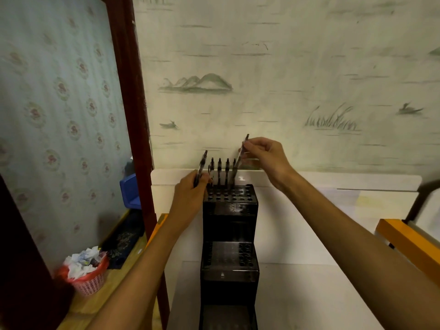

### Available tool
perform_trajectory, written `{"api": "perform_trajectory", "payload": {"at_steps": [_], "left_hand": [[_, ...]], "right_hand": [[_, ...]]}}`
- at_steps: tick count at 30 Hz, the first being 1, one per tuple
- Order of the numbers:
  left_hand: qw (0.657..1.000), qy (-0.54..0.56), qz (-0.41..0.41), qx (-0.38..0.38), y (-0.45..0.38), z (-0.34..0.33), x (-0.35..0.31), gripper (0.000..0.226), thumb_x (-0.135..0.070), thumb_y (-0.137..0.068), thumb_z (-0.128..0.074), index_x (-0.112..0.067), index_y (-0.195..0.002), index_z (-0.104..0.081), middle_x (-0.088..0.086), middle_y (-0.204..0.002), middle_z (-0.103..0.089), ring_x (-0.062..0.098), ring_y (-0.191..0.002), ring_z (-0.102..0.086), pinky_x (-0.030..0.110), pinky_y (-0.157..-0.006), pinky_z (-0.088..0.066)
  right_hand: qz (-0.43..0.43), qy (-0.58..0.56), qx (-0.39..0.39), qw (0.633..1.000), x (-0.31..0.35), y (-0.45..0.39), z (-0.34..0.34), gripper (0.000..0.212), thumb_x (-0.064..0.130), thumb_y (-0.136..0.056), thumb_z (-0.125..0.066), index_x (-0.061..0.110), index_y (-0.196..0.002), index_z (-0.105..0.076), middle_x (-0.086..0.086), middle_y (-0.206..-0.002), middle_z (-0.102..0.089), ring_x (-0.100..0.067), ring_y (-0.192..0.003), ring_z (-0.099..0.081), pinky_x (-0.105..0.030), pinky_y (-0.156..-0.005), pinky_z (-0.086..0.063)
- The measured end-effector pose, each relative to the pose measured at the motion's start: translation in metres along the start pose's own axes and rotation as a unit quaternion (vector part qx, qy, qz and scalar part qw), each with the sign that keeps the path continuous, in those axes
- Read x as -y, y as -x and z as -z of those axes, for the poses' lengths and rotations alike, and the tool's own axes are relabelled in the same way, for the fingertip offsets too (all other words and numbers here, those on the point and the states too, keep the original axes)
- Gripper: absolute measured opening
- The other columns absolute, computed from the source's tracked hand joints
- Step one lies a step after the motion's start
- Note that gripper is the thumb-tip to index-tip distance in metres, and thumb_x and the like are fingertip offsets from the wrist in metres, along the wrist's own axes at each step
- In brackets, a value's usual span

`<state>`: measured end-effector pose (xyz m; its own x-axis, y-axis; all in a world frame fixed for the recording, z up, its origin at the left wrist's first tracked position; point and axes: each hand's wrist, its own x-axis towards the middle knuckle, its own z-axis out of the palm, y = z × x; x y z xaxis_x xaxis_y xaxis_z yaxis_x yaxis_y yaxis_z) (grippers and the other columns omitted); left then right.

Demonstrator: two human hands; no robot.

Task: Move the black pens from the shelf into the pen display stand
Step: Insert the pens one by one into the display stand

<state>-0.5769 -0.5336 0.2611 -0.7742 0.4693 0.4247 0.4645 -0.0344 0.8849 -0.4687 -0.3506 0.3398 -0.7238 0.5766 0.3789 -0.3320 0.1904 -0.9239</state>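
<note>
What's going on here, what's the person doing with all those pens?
A person is filling a black stepped pen display stand with black pens. The right hand pinches one pen and angles its tip down toward a hole in the stand's top tier. The left hand grips another pen beside the stand's left edge. A few pens already stand upright in the back row; most holes are still empty, and the lower tiers hold none.

arms: two, bare to frame edge | sleeves: none visible
</note>
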Motion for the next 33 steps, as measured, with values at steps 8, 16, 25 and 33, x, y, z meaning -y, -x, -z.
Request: {"api": "perform_trajectory", "payload": {"at_steps": [8, 16, 25, 33], "left_hand": [[1.0, -0.019, 0.0, 0.013, -0.004, 0.014, 0.009, 0.022, -0.028, -0.103, -0.05, -0.015, -0.091, -0.063, -0.005, -0.064, -0.057, -0.006, -0.05, -0.05, 0.005, -0.048, -0.037], [0.999, -0.011, -0.032, 0.028, -0.004, 0.016, 0.019, 0.015, -0.033, -0.102, -0.053, -0.022, -0.094, -0.058, 0.002, -0.083, -0.061, -0.005, -0.063, -0.051, 0.008, -0.061, -0.044], [0.996, -0.003, -0.081, 0.032, 0.001, 0.008, 0.011, 0.012, -0.033, -0.104, -0.048, -0.032, -0.096, -0.057, 0.008, -0.076, -0.061, -0.001, -0.057, -0.05, 0.014, -0.055, -0.044], [0.996, -0.012, -0.072, 0.042, -0.002, -0.004, 0.004, 0.014, -0.03, -0.103, -0.05, -0.019, -0.1, -0.058, -0.002, -0.071, -0.052, -0.001, -0.057, -0.048, 0.014, -0.056, -0.043]], "right_hand": [[0.074, 0.178, -0.065, 0.979, -0.018, -0.017, 0.014, 0.011, 0.016, -0.091, -0.07, 0.009, -0.099, -0.071, -0.01, -0.088, -0.073, -0.021, -0.079, -0.073, -0.035, -0.074, -0.063], [0.067, 0.246, -0.046, 0.966, -0.034, -0.013, 0.007, 0.015, 0.018, -0.091, -0.07, 0.007, -0.101, -0.072, -0.005, -0.085, -0.074, -0.019, -0.077, -0.073, -0.026, -0.072, -0.061], [0.047, 0.29, -0.004, 0.956, -0.041, -0.003, 0.009, 0.016, 0.021, -0.093, -0.068, 0.011, -0.105, -0.071, -0.002, -0.086, -0.075, -0.013, -0.073, -0.073, -0.036, -0.081, -0.061], [0.069, 0.356, 0.023, 0.932, -0.043, 0.005, 0.011, 0.014, 0.022, -0.09, -0.071, 0.011, -0.099, -0.075, -0.002, -0.083, -0.075, -0.011, -0.072, -0.072, -0.038, -0.081, -0.061]]}}
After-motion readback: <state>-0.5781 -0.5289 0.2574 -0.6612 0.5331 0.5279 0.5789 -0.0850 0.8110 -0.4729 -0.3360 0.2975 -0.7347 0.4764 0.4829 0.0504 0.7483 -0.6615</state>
